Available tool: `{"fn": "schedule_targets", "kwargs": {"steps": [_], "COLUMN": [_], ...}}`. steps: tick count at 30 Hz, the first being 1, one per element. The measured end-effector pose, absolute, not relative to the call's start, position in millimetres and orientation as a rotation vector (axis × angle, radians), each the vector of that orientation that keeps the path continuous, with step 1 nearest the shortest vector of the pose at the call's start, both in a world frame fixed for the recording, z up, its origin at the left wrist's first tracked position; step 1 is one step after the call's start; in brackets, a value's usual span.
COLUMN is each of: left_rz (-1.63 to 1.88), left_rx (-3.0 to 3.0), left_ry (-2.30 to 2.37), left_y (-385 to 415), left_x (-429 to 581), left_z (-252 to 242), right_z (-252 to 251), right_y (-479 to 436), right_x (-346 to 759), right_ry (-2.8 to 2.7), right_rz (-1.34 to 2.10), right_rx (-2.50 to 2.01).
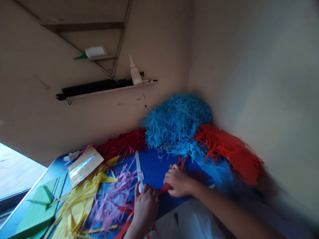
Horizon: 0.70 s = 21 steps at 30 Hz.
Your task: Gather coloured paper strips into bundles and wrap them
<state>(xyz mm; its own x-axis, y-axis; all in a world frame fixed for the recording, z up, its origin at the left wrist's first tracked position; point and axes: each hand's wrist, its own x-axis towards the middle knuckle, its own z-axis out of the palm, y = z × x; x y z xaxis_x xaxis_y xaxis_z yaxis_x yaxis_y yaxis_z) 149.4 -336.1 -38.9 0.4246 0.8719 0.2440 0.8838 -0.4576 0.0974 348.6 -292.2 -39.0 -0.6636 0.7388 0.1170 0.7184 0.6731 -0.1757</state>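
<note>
My left hand (pixel 146 204) rests on a blue sheet (pixel 156 167) at the near table edge, its thumb against a clear ruler (pixel 139 170) lying on the sheet. A red paper strip (pixel 163 190) runs between both hands. My right hand (pixel 179 182) is curled with its fingers closed over the strip's far end. Loose red strips (pixel 124 212) trail off under my left wrist.
Heaps of cut paper strips ring the sheet: blue (pixel 175 119) in the corner, orange-red (pixel 229 149) right, dark red (pixel 119 144), purple (pixel 114 197), yellow (pixel 77 202). Green card (pixel 37 212) lies far left, a packet (pixel 84 166) behind. A glue bottle (pixel 135 73) stands on the wall shelf (pixel 109 89).
</note>
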Motion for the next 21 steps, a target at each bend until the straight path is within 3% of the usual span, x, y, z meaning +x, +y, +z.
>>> {"fn": "schedule_targets", "kwargs": {"steps": [5, 13, 21], "left_rz": [-0.491, -0.618, -0.449], "left_rx": [-2.615, -2.680, -2.558], "left_ry": [-1.627, -1.831, -1.914], "left_y": [-348, -348, -343], "left_x": [135, 102, 126], "left_z": [-48, -70, -49], "right_z": [-62, -68, -63], "right_y": [-309, -311, -307], "right_x": [355, 380, 369], "right_ry": [-2.714, -2.416, -2.336], "right_rz": [0.017, 0.399, 0.447], "right_rx": [-1.093, -1.319, -1.471]}}
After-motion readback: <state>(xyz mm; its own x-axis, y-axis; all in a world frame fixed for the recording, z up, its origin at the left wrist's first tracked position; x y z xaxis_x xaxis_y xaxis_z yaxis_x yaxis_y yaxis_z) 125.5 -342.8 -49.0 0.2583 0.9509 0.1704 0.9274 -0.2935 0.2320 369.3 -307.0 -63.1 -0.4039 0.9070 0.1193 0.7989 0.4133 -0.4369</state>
